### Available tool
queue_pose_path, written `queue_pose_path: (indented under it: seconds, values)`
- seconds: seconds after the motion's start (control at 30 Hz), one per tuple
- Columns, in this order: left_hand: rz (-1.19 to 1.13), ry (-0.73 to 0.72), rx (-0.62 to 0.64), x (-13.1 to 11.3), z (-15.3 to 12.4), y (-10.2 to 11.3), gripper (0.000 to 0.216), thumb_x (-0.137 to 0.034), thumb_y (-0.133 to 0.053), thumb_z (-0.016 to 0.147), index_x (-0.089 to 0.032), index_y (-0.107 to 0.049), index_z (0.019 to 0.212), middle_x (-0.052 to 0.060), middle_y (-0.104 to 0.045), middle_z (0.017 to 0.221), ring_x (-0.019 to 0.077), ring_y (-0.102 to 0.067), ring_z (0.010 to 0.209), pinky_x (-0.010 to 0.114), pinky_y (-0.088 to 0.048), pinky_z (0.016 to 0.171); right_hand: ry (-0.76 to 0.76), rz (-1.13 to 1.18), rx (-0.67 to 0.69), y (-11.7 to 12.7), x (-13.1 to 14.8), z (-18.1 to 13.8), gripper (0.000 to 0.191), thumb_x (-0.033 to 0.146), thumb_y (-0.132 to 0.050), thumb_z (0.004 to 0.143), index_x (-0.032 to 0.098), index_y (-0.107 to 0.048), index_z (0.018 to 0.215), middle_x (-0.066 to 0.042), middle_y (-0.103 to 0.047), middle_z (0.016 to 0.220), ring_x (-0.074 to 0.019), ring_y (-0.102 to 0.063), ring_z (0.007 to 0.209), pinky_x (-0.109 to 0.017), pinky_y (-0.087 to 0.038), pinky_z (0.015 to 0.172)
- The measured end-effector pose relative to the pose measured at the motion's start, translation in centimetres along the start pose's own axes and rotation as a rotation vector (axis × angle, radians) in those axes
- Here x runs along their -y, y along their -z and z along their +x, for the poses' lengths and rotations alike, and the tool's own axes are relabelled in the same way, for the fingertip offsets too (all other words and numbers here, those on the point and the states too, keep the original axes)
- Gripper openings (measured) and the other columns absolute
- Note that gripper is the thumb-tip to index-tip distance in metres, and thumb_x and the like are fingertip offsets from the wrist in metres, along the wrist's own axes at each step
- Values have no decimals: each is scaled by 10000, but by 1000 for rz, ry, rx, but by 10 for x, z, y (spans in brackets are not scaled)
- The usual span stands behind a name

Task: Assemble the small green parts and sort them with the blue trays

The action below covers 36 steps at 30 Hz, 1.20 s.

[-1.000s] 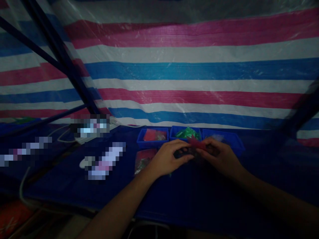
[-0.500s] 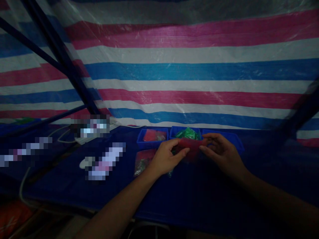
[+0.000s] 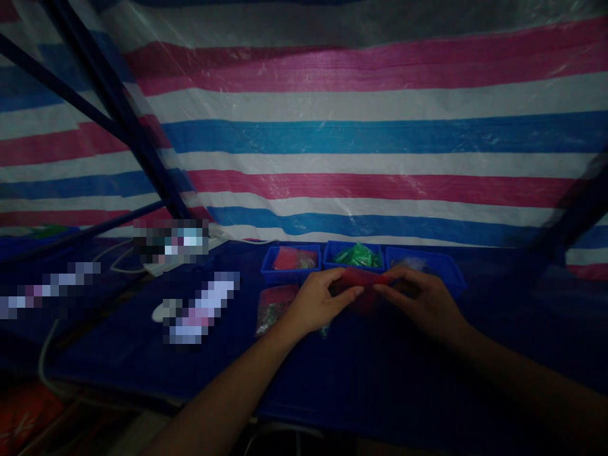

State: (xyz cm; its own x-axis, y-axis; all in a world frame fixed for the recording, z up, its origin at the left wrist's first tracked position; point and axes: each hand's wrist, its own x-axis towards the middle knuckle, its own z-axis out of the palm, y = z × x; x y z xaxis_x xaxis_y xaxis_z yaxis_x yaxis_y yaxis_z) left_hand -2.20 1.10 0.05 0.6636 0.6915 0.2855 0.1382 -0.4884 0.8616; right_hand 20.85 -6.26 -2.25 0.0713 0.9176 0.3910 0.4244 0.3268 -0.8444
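Three blue trays stand in a row at the back of my tabletop point(image 3: 351, 380). The left tray point(image 3: 291, 276) contains red-and-clear packets point(image 3: 287, 258), their number unclear; the middle tray point(image 3: 328, 257) contains a heap of green plastic point(image 3: 358, 254); the right tray point(image 3: 449, 271) contains clear plastic point(image 3: 414, 262). One red-topped packet point(image 3: 276, 305) lies beside my left hand point(image 3: 317, 305). In front of the middle tray, my left grip narrowly holds one blurred red sheet point(image 3: 363, 277); my right hand point(image 3: 425, 300) meets its edge, whether pinching I cannot tell.
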Motion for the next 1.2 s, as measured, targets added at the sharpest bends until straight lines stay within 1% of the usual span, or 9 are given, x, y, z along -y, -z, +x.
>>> queue_pose_path:
  seconds: [0.1,0.27,0.43,0.53,0.8,0.9,1.03,1.1,1.2]
  values:
    - [-49,-17,-11,1,2,0,295,-378,-685,958,-155,-714,1148,95,-775,1089,212,-736,949,348,-582,855,-5,-15,-43,1,1,1,275,513,-763,879,266,-746,997,-59,-769,1036,-261,-718,905,-401,-588,807]
    - [-20,-17,-12,1,2,0,256,-370,-690,954,-158,-717,1093,84,-772,1027,202,-728,912,350,-582,842,9,-79,23,0,6,1,249,496,-757,884,266,-750,980,-48,-760,995,-240,-699,838,-385,-577,752]
    - [-31,-27,-3,0,2,-1,233,-345,-686,954,-159,-717,1091,82,-771,1043,199,-724,911,349,-578,840,-1,-58,-32,0,2,1,276,524,-747,886,266,-746,986,-45,-752,991,-217,-680,776,-368,-563,708]
    - [-37,-18,-9,0,2,-1,240,-341,-692,950,-159,-710,1107,85,-774,1046,205,-731,922,353,-582,843,-8,-113,25,0,2,2,282,517,-754,880,264,-746,1004,-36,-750,967,-204,-662,728,-359,-540,676]
    - [136,-34,-74,-3,2,1,219,-366,-681,958,-155,-714,1008,43,-742,904,176,-685,812,298,-543,750,-29,-137,68,-1,4,3,269,518,-741,892,256,-750,952,-22,-750,885,-201,-657,703,-336,-502,630]
    - [107,-51,-104,-1,3,0,221,-336,-682,959,-165,-700,1098,46,-748,957,179,-699,863,308,-557,802,-58,-91,57,-1,2,3,285,529,-754,879,253,-753,949,-28,-760,902,-207,-672,711,-342,-526,646]
    - [151,-127,-213,2,4,0,386,-271,-741,910,-211,-635,1276,80,-708,1193,197,-689,1006,352,-570,898,-50,2,-14,-1,-1,4,309,543,-791,841,250,-747,925,-47,-773,949,-243,-722,810,-374,-575,731]
    - [227,-191,-270,0,3,0,421,-261,-775,881,-220,-630,1274,91,-663,1246,205,-663,1040,354,-569,888,-64,37,-36,-1,-1,4,317,542,-805,829,250,-739,934,-56,-781,954,-252,-735,826,-381,-591,740]
    - [284,-264,-281,-4,2,0,352,-281,-783,882,-211,-658,1203,85,-653,1185,199,-641,1016,333,-558,841,-100,126,-41,-2,0,4,350,525,-832,809,242,-713,976,-71,-795,962,-255,-752,833,-385,-616,751]
